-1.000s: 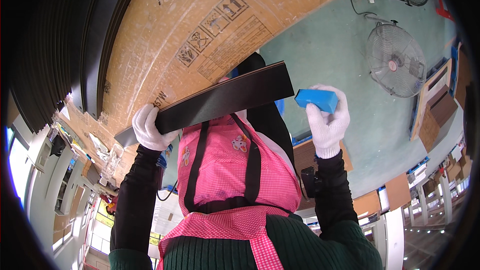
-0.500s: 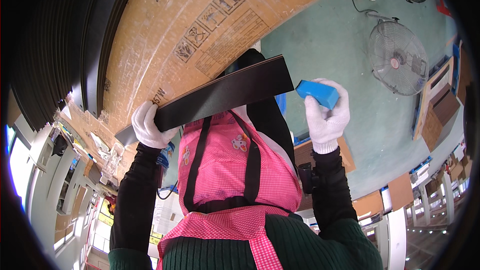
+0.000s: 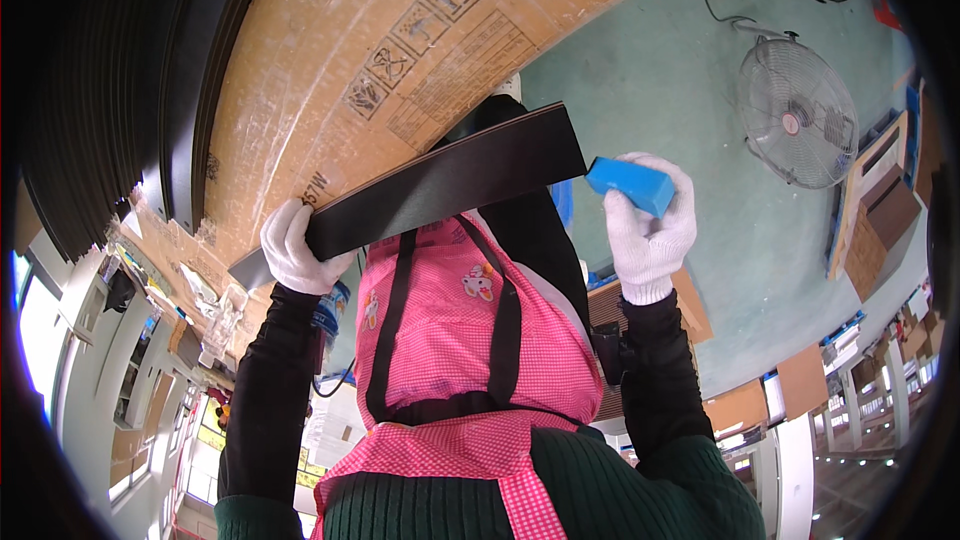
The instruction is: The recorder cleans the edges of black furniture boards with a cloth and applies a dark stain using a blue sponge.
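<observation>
Change at the board's right end: compared with one second ago, the right end of the dark board [image 3: 450,180] appears slightly higher in our view, and the right hand [image 3: 650,240] also. A part of this may come from our head, because the bench shifts a little too.
Change of the blue block: the blue block [image 3: 630,186] is now more inclined, its outer end lower; before, it was nearly level.
Meaning for the work: we judge it as a small adjustment, not a new step, since both things remain held.
Board direction: its long axis runs from lower left to upper right, across the front of our body, with the right end farther from us. The broad dark face is turned up to us; the thin brown edge is on the far side.
Block direction: its long axis slopes down to the right, and its left end points at the board's right end, just beside it. If they touch, we cannot tell.
Board place: in front of the pink apron [image 3: 440,350], its left part over the near border of the cardboard-covered bench [image 3: 320,30], its right part beyond it.
Gloved hands: they are well apart; the left hand [image 3: 303,252] is clamped on the board near its left end, the right one on the block.
</observation>
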The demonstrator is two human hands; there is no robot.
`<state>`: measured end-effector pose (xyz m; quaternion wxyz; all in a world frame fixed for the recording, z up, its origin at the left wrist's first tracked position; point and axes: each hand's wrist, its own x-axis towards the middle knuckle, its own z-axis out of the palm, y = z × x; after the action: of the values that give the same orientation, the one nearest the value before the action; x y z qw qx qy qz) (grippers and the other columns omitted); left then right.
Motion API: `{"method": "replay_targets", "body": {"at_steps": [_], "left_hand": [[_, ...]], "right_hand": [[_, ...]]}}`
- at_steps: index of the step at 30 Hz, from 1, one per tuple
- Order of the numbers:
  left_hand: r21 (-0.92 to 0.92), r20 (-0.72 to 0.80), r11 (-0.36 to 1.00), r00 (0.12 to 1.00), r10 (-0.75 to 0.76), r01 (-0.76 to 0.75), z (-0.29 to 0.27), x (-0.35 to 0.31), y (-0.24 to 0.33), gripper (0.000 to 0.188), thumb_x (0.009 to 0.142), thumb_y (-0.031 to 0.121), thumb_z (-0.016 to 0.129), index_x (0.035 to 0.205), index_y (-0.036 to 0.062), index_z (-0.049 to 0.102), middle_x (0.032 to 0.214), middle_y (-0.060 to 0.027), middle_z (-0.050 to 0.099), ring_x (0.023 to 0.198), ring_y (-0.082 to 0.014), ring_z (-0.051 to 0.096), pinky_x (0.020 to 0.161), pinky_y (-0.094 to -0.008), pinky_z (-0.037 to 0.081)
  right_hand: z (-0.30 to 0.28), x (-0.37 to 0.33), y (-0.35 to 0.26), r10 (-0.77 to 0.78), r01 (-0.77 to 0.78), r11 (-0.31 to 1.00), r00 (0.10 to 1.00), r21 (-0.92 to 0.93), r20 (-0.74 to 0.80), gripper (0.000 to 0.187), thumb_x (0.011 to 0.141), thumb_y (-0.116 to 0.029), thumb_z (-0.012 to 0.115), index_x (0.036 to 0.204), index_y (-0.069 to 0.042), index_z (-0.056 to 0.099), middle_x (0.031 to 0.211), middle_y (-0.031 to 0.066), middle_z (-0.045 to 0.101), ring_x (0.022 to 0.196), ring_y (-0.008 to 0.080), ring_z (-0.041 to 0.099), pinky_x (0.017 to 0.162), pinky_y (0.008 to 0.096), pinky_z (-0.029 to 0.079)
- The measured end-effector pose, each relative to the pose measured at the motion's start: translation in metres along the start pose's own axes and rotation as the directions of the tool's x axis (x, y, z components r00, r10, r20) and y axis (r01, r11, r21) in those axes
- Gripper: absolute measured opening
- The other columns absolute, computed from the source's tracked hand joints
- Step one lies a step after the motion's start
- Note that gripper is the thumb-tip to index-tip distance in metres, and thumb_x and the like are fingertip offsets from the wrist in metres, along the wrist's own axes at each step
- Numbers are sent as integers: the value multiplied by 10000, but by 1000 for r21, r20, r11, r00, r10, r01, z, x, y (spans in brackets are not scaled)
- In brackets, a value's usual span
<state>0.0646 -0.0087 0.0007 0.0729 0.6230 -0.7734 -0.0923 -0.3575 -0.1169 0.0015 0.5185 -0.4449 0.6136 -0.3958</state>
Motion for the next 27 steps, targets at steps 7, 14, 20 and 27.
{"method": "replay_targets", "body": {"at_steps": [7,14,20,27], "left_hand": [[40,-7,999,1000,-26,27,-10,-1,3,873,630,446,922,1310,9,590,1309,-181,616,1136,-397,623,977,-511,510],[-263,-28,965,1000,-1,-6,-17,13,-6,848,565,441,926,1230,-9,651,1205,-201,664,1025,-406,685,861,-485,565],[-378,-143,925,983,-112,51,-15,-8,-8,727,664,413,864,1240,27,646,1173,-152,653,1054,-362,675,877,-460,563],[-988,-76,156,899,-431,-8,10,-24,-1,362,780,298,790,1026,76,644,972,-93,646,940,-252,630,942,-352,524]], "right_hand": [[0,-2,-10,43,-38,999,978,31,-204,451,847,63,735,1266,32,572,1218,174,674,1114,250,671,971,388,557],[44,-22,-55,-118,119,993,992,-23,50,498,908,-263,765,1263,20,560,1162,175,662,1010,259,661,904,393,566],[170,-47,-105,143,-114,989,868,-89,476,482,900,-32,756,1328,0,535,1161,155,676,1067,243,668,968,385,556],[331,-96,-146,-62,382,913,471,-140,880,414,855,43,778,1235,1,618,1177,105,685,1106,201,667,1002,342,525]]}}
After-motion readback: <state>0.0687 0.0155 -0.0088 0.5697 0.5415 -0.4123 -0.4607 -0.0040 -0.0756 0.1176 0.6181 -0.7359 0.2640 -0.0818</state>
